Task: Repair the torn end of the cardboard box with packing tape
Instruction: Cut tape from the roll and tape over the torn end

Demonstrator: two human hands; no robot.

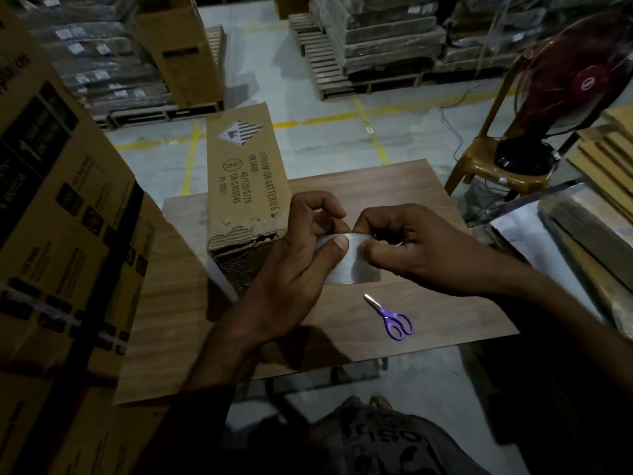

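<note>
A long cardboard box [245,173] printed "LITHIUM ION BATTERIES" lies on the wooden table [445,303], its torn, ragged end [245,240] facing me. Just right of that end both hands hold a roll of clear packing tape [352,264]. My left hand [301,255] grips the roll with the thumb pressed on its outer face. My right hand [411,248] curls over the roll's top right side, fingertips pinching at the tape surface near the left thumb. Purple-handled scissors [392,318] lie shut on the table, below the hands.
Large printed cartons [58,214] stand close on the left. A brown plastic chair [493,159] with a red fan [579,84] is at the right, beside stacked boards [603,156]. Pallets of wrapped goods [387,39] fill the back.
</note>
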